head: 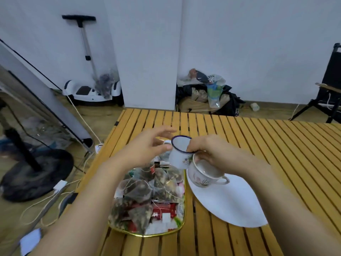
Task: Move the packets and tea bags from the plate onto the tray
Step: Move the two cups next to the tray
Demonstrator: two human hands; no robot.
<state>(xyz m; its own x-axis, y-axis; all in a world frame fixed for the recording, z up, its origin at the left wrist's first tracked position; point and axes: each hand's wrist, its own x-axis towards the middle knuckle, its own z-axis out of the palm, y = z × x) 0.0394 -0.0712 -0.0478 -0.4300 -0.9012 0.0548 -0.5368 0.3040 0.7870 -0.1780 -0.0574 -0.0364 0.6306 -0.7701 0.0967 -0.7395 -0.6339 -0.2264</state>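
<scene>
A gold-rimmed tray (pixel 183 221) on the slatted table holds a heap of pyramid tea bags (pixel 140 189) and red packets (pixel 164 209). To its right lies a white plate (pixel 230 204) with no packets on it. My right hand (pixel 212 152) hangs above the plate's far end. It pinches the rim of a white enamel mug (pixel 178 156) with a blue edge and also grips a flowered ceramic cup (pixel 203 176) just over the plate. My left hand (pixel 147 145) is over the tray's far end, fingers spread, thumb at the mug's side by its handle.
The yellow slatted table (pixel 258 137) stretches right and back. Its left edge runs just beside the tray. Cables, a white power strip (pixel 60 185) and a black fan base (pixel 36 172) lie on the floor to the left. Bags are piled against the back wall.
</scene>
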